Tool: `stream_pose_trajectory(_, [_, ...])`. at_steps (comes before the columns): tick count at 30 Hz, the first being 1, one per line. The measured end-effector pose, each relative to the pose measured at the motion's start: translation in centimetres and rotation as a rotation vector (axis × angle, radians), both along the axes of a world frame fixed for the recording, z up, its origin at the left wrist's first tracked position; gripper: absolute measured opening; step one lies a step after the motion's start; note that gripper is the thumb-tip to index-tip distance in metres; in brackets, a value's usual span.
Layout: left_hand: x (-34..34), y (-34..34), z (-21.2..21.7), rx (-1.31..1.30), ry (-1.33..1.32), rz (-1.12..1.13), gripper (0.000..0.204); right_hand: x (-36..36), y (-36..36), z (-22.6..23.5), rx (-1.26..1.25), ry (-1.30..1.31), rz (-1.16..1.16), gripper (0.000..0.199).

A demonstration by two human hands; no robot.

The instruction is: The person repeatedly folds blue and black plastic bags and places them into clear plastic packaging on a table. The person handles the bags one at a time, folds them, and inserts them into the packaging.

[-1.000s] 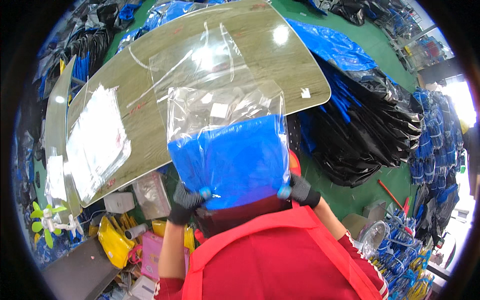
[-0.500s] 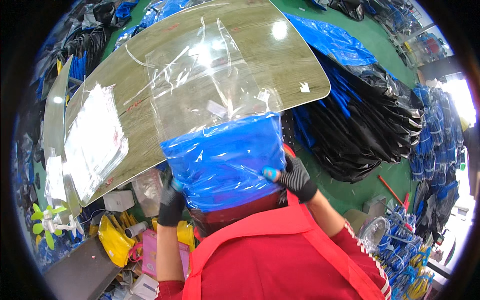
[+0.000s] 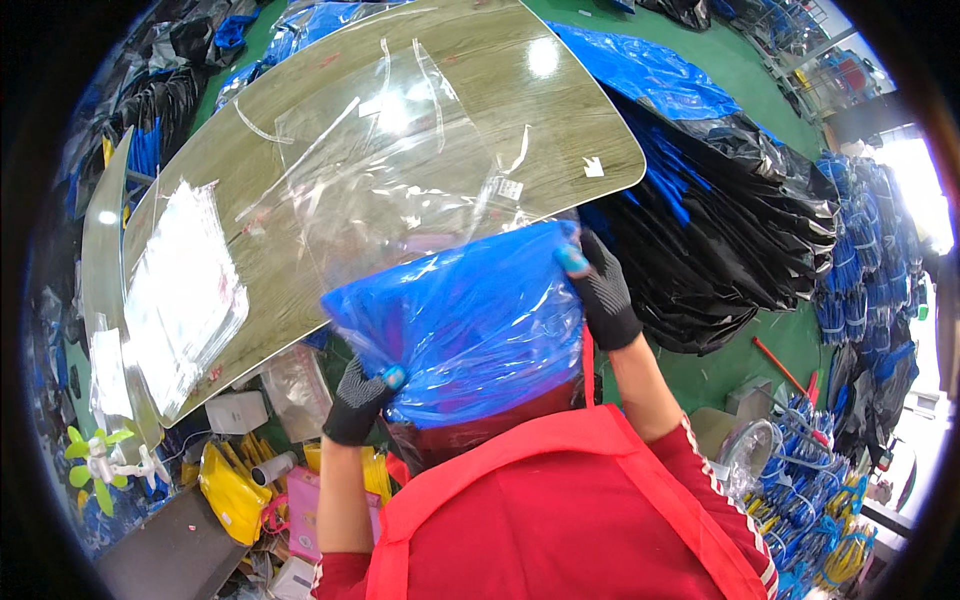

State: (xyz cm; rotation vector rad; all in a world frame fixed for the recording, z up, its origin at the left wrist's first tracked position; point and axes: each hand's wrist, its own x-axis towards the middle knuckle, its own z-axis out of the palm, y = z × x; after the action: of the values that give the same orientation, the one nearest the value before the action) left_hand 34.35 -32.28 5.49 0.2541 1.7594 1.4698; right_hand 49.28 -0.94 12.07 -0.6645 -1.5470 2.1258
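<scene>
Between my hands is a folded blue plastic sheet [image 3: 460,320] inside a clear plastic bag [image 3: 375,205]. The bag's long loose end lies out over the wood-grain table [image 3: 560,130]. My left hand [image 3: 360,402], in a dark glove with bare thumb tip showing blue, grips the near left corner. At the upper right edge my right hand [image 3: 603,290], gloved alike, closes on the bagged sheet, thumb on top. The packet tilts, its right side farther from me. Its near edge rests close to my red apron [image 3: 500,480]. The fingers beneath it are hidden.
A stack of shiny clear bags [image 3: 185,290] lies on the table's left part. Black and blue sheeting [image 3: 720,220] is heaped at the right. A small green-bladed fan [image 3: 100,465], yellow bags [image 3: 232,490] and a pink bag [image 3: 305,515] are at the lower left.
My right hand has moved up along the packet's right edge. My left hand has shifted slightly right, onto the near left corner. The packet has turned and its loose clear end has shifted.
</scene>
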Motion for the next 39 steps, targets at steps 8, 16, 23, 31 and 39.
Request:
stream_pose_trajectory(8, [1.0, -0.2, 0.6, 0.165, -0.107, 0.264, 0.038, 0.3, 1.2, -0.6, 0.276, -0.097, 0.166, 0.048])
stream_pose_trajectory(16, [0.2, -0.2, -1.5, 0.202, 0.022, 0.282, 0.051, -0.8, 1.0, 0.1, 0.326, -0.387, 0.525, 0.043])
stream_pose_trajectory(23, [-0.2, 0.6, -1.0, 0.260, -0.157, 0.342, 0.057, -1.5, 0.5, -1.8, -0.004, -0.200, 0.413, 0.040])
stream_pose_trajectory(31, [6.5, -2.9, -3.8, 0.103, -0.298, 0.281, 0.041, 4.7, -4.3, -3.2, -0.203, -0.153, 0.286, 0.089])
stream_pose_trajectory(39, [9.1, -4.0, -0.6, -0.169, 0.144, 0.172, 0.036, 8.6, -4.7, -1.3, -0.072, -0.428, 0.434, 0.075])
